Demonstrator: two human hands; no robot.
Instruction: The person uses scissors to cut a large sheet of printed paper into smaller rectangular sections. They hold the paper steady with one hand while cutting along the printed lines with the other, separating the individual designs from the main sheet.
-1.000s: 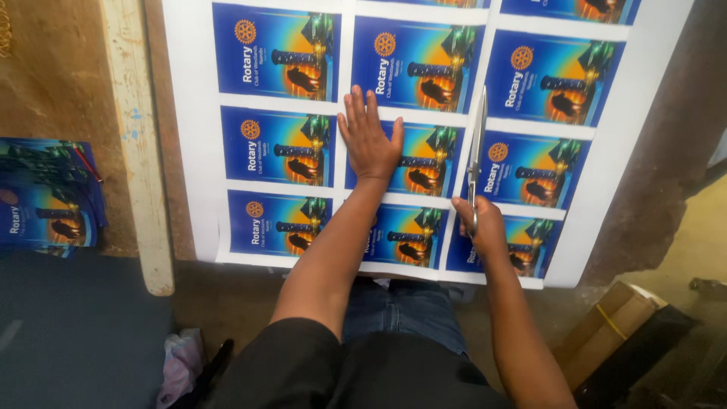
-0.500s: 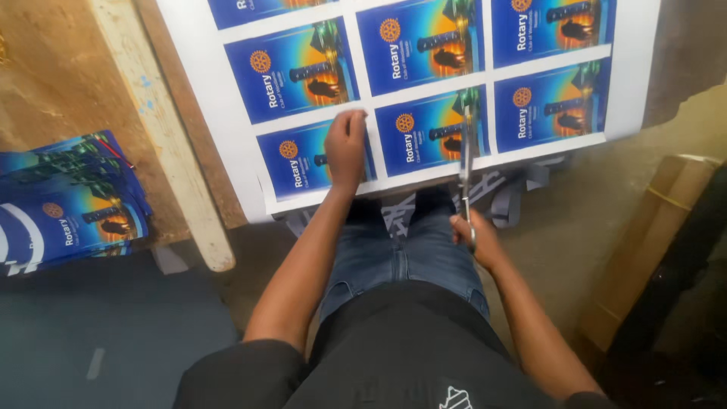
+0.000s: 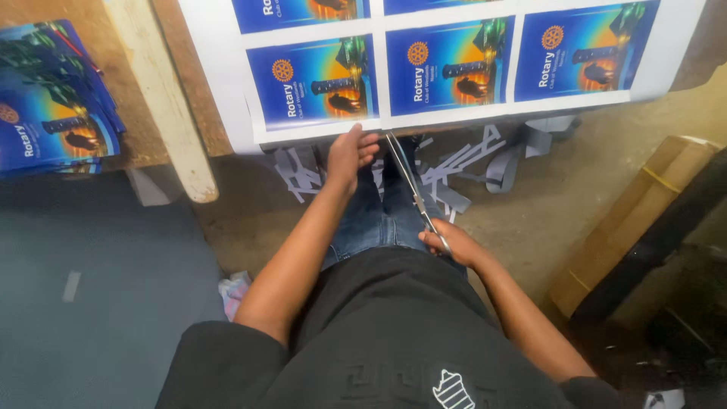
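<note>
scissors (image 3: 413, 189) had come off the sheet: a sec earlier the blades ran up the white gap between two columns of blue prints, and now only the tips sat at the near edge of the printed sheet (image 3: 219, 91), at the white gap betw. the left and middle prints of the bottom row. sheet itself had slid back on the wooden table (image 3: 68, 163) (or the head dropped, can't tell which), so just its lowest rows showed. that read as one cut line left and another being lined up, judging by where the tips pointed.

right hand (image 3: 447, 246) was closed round the scissor handles, low over the lap, well back from the paper. blades looked only slightly parted. left hand (image 3: 348, 155) had moved from flat on the prints to the sheet's near edge, fingers curled on the white margin, just left of the blade tips. grey paper strips (image 3: 454, 170) lay on the floor under that edge. stack of cut blue prints (image 3: 53, 113) sat far left, well apart.
</note>
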